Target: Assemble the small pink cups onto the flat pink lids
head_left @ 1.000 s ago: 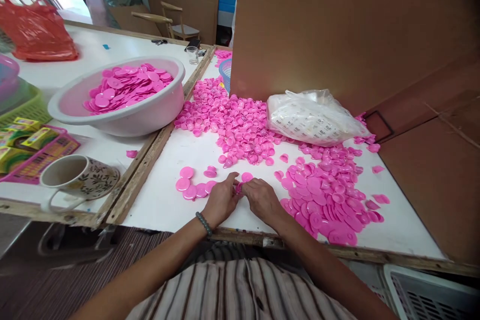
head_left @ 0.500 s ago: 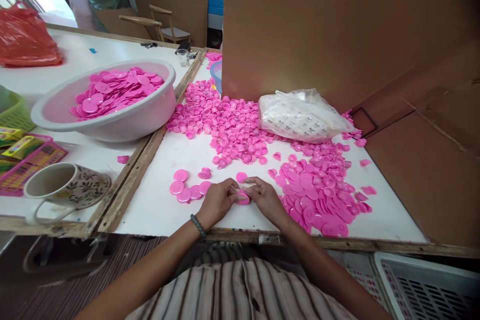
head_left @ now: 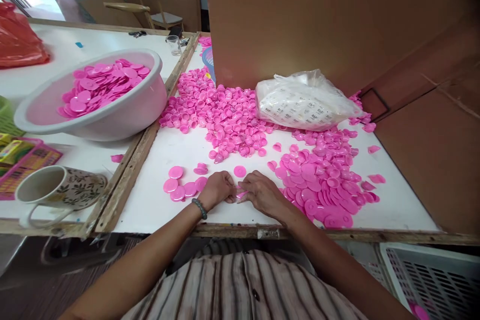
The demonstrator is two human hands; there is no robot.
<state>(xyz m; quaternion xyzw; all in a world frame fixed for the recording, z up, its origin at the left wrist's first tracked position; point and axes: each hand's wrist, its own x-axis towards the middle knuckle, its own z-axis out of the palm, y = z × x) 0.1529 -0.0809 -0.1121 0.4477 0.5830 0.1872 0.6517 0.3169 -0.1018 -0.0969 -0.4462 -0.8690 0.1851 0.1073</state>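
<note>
My left hand (head_left: 219, 189), with a beaded bracelet on its wrist, and my right hand (head_left: 264, 195) meet near the table's front edge. Their fingertips pinch together around a pink plastic disc (head_left: 242, 193), mostly covered by the fingers. Just beyond them lies a single flat pink disc (head_left: 240, 171). A curved row of pink discs (head_left: 190, 189) runs beside my left hand, with a small pink cup-shaped piece (head_left: 201, 168) behind it. Close to my right forearm spreads a heap of flat pink discs (head_left: 322, 190).
Small pink cups (head_left: 228, 115) cover the table's back, beside a clear plastic bag (head_left: 305, 102). Cardboard panels (head_left: 300, 20) stand behind and right. Leftward are a large white basin (head_left: 123, 127) of discs, a patterned mug (head_left: 80, 190) and a raised wooden strip (head_left: 129, 170).
My fingers have closed in more tightly around the pink disc, so less of it shows. The whole view has shifted slightly; the loose pieces lie as before.
</note>
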